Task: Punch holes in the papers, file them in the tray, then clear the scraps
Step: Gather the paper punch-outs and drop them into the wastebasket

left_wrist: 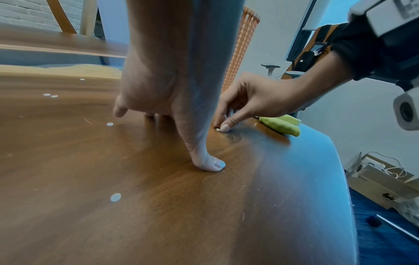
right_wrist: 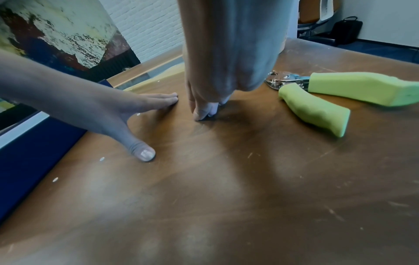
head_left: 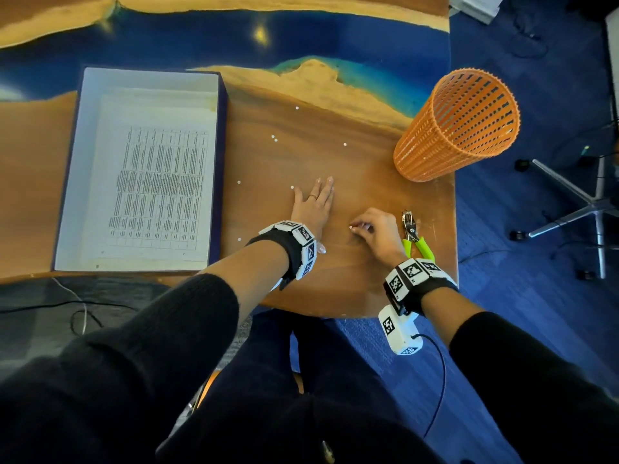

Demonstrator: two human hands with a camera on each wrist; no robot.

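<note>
My left hand (head_left: pixel 315 209) lies flat on the wooden table (head_left: pixel 351 289), fingers straight, thumb spread toward me. Just right of it, my right hand (head_left: pixel 360 227) curls down and pinches a small white paper scrap (left_wrist: pixel 218 129) between thumb and forefinger against the tabletop. Several more white scraps (head_left: pixel 292 187) dot the wood ahead and to the left. The green-handled hole punch (head_left: pixel 413 236) lies beside my right hand. A printed paper (head_left: pixel 157 182) lies in the blue-walled tray (head_left: pixel 222 145) at the left.
An orange slotted basket (head_left: pixel 459 125) stands at the table's far right corner. The table's rounded near-right edge runs close behind my right wrist. An office chair base (head_left: pixel 589 209) is on the blue floor to the right.
</note>
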